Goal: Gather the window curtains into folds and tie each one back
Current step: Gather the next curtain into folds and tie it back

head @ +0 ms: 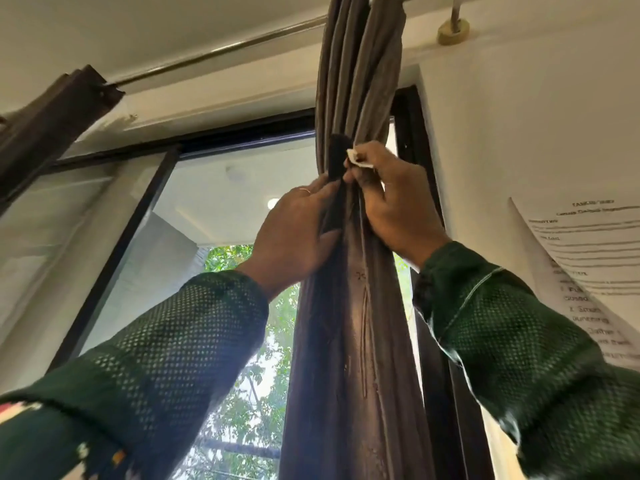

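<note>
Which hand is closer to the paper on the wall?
Right. The right hand grips the curtain on the side toward the paper; the left hand holds the curtain's far side.

Room indoors, home or small office, can't tell which. Landmark: dark-framed window (194, 209). Above window: metal curtain rod (221, 51) on wall bracket (453, 31), white ceiling. Brown curtain (356, 306) hangs bunched at window's right edge. Right of window: white wall w/ printed paper sheet (585, 271), text too blurred to read. Thru glass: green tree foliage (249, 393), daylight.
</note>
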`<state>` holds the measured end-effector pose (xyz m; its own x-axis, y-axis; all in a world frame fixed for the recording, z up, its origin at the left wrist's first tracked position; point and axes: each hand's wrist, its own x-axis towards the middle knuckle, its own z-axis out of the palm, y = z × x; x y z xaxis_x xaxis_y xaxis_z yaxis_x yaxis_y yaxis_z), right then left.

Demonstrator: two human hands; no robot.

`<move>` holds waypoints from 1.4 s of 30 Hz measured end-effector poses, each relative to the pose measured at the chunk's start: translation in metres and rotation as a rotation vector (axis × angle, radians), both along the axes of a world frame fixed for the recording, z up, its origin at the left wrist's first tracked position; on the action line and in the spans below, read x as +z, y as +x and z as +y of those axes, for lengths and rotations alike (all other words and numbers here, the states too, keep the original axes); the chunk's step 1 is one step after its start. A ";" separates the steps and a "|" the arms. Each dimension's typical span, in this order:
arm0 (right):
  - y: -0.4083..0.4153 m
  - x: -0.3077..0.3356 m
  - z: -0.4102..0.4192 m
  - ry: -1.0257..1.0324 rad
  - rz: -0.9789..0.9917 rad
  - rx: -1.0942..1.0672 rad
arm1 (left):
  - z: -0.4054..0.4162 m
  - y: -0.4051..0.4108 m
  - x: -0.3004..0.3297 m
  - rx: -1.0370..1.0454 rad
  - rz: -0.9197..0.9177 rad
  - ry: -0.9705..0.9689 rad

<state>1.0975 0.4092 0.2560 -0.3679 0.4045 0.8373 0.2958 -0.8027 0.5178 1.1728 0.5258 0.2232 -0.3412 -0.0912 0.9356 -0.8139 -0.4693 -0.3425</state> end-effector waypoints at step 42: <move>-0.034 0.030 0.016 0.253 0.406 0.272 | 0.020 -0.049 0.061 0.126 0.182 0.115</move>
<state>1.0639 0.4253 0.2859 -0.0580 0.1079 0.9925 0.6459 -0.7540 0.1197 1.1236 0.5458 0.2838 -0.1475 -0.2315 0.9616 -0.8047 -0.5372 -0.2528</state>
